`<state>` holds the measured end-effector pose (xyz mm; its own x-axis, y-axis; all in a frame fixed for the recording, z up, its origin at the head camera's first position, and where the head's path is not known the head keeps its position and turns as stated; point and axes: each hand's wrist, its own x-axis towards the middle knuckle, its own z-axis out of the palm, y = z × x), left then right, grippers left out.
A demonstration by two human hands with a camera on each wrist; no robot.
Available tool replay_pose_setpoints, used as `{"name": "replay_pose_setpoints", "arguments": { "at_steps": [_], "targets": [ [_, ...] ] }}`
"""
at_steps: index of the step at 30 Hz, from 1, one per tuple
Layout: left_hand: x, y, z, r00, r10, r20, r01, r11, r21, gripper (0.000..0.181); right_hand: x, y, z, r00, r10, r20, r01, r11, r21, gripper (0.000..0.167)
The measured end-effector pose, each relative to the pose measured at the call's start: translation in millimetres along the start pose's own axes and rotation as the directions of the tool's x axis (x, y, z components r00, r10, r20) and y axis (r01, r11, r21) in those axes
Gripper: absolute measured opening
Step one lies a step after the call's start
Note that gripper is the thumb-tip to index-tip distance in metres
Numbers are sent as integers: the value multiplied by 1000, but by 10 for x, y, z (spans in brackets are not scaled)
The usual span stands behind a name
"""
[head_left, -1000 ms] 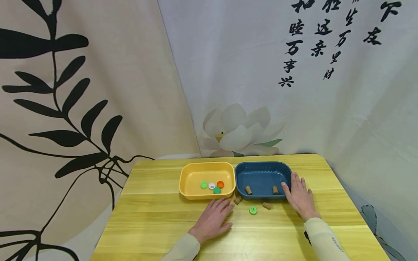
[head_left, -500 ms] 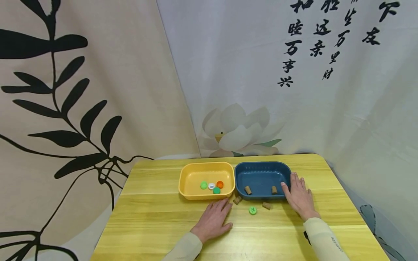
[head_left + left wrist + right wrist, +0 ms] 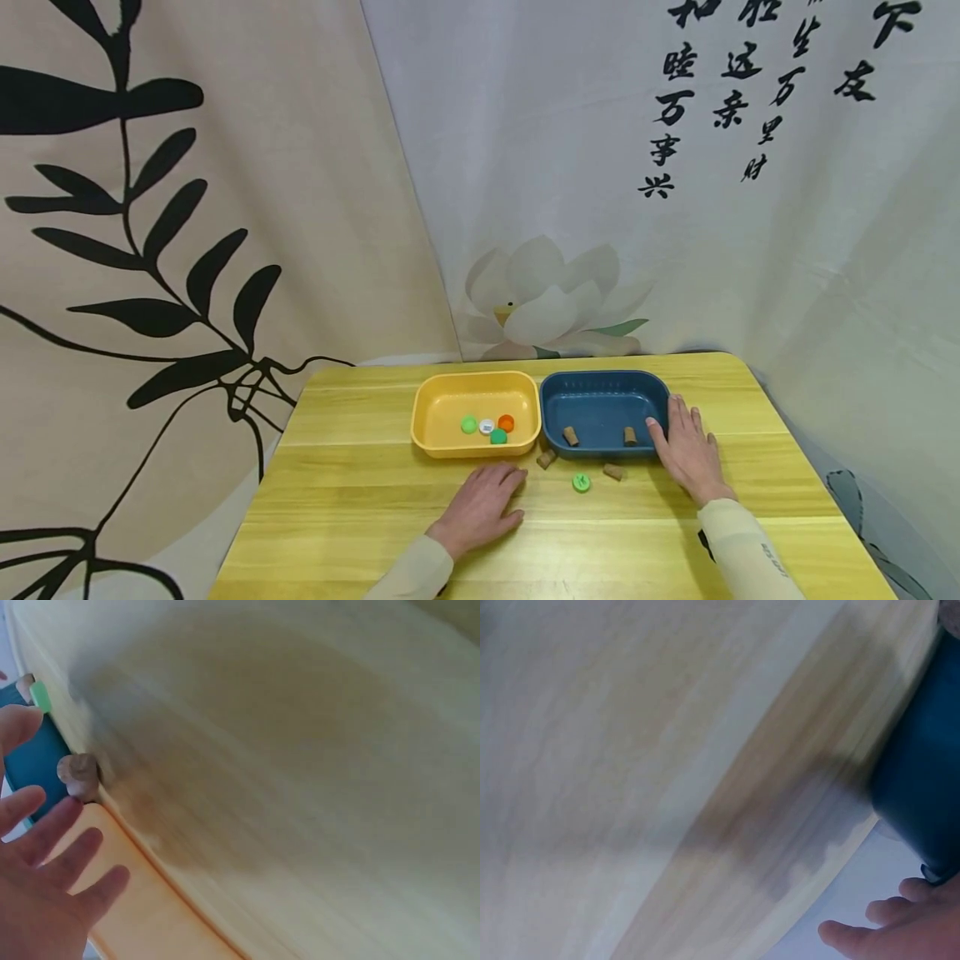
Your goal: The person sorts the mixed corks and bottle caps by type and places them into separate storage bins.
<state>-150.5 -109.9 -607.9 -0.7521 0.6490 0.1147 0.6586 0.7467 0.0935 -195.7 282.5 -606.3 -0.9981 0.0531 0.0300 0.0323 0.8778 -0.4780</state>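
On a pale yellow wood-grain table [image 3: 360,500], there's a rounded rectangular yellow tray [image 3: 450,404] sitting right beside a dark blue tray [image 3: 600,400] of pretty much the same shape. The right hand [image 3: 688,454] is at the blue tray's right end, fingers fairly straight along the outside and the thumb sticking out over the front corner. The left hand [image 3: 480,508] is just in front of the yellow one, holding nothing, and the left wrist view shows its fingers loosely spread.

Contents, for anyone curious: yellow has four small round pieces, a light green disc [image 3: 468,425], a white disc [image 3: 487,427], an orange disc [image 3: 506,423] and a darker green disc [image 3: 498,437]. Blue has two stubby brown cylinders, one toward the left [image 3: 571,437] and one toward the right [image 3: 630,436].

Out front on the wood there's a brown cylinder near the gap between trays [image 3: 546,458], another brown cylinder [image 3: 613,472] in front of blue, and a bright green round button [image 3: 581,482] between those two, a bit nearer the person.
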Motion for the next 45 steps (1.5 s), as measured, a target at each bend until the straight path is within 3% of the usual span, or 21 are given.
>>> {"name": "replay_pose_setpoints", "arguments": {
  "at_steps": [4, 10, 14, 18, 25, 35, 45],
  "targets": [
    [5, -30, 15, 1000, 12, -1, -12, 999, -50, 57, 4, 1, -11, 1000, -1, 4, 1, 1000, 2, 87],
    [49, -50, 64, 1000, -15, -2, 15, 996, -91, 66, -9, 4, -13, 1000, -6, 0, 6, 1000, 0, 88],
    [66, -45, 77, 998, -44, 36, 46, 997, -67, 67, -13, 3, -15, 1000, -6, 3, 6, 1000, -1, 87],
    [67, -46, 81, 998, -47, 45, 48, 998, -26, 56, -9, -10, -26, 1000, -1, 14, 1, 1000, 0, 87],
    [42, -78, 102, 999, 27, -46, -26, 999, 22, 32, -25, -31, -45, 1000, 4, 25, -4, 1000, -3, 88],
    [7, -29, 53, 982, 98, -162, -105, 994, -32, 38, -24, -27, -30, 1000, -1, 15, 1, 1000, -7, 88],
    [113, 57, -58, 951, 146, -274, -152, 988, 0, 42, -18, -24, -28, 1000, -2, 5, 2, 1000, -11, 87]
  ]
}}
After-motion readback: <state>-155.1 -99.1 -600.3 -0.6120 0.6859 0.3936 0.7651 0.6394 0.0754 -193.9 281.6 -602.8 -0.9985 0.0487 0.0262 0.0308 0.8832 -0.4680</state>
